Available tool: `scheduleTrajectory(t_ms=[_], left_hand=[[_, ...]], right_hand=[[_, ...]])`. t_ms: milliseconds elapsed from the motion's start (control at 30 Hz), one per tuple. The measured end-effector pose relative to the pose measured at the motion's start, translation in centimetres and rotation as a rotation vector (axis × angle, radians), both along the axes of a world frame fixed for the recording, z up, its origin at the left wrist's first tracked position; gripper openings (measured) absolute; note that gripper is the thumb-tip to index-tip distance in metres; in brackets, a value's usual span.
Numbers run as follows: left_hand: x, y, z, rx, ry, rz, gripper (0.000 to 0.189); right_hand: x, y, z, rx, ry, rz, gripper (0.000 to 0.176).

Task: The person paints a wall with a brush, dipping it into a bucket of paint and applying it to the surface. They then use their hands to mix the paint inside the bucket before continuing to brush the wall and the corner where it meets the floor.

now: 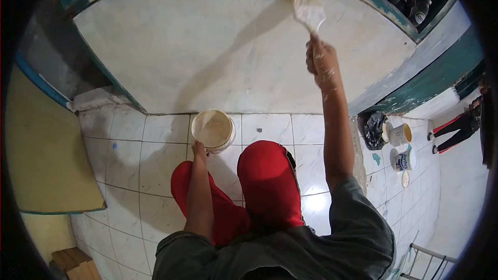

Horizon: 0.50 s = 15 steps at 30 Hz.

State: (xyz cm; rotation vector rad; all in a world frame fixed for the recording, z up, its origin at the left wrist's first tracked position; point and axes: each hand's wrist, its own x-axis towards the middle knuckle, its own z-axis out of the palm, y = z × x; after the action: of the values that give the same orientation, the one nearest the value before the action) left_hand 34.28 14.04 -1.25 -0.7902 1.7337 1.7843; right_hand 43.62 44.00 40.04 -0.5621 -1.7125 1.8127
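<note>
My right hand (321, 58) is wrapped round the handle of a wide paintbrush (309, 14), raised in front of the wall panel (207, 31). The brush is slightly blurred, its bristles pale at the upper end; whether they touch the panel is hard to tell. Pale paint specks mark my wrist. Down on the tiles, against the foot of the panel, stands a paint bucket (231, 136) with pale paint inside. My left hand (199, 149) grips its near-left rim, with some fingers hidden.
A yellow board (46, 145) stands at left, above a cardboard box (78, 264). Along the right are a black plastic bag (374, 129), a white pail (400, 135) and a labelled tub (405, 159). Another person (461, 122) stands at far right. A metal rack (428, 259) is at lower right.
</note>
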Motion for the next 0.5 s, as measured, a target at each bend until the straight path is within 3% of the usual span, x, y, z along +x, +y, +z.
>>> scheduleTrajectory(t_ms=[67, 167, 400, 500], left_hand=[[-0.1, 0.4, 0.2, -0.052, -0.023, 0.031, 0.038], [-0.1, -0.1, 0.2, -0.031, -0.034, 0.016, 0.037], [0.7, -1.3, 1.0, 0.048, 0.009, -0.087, 0.04], [0.6, -0.8, 1.1, -0.055, -0.054, 0.001, 0.043]], right_hand=[[-0.9, 0.7, 1.2, -0.02, 0.046, 0.068, 0.033], [-1.7, 0.6, -2.2, -0.044, 0.064, 0.019, 0.035], [-2.2, -0.1, -20.4, -0.248, -0.07, 0.062, 0.038], [-1.8, -0.9, -27.9, -0.385, -0.18, 0.09, 0.037]])
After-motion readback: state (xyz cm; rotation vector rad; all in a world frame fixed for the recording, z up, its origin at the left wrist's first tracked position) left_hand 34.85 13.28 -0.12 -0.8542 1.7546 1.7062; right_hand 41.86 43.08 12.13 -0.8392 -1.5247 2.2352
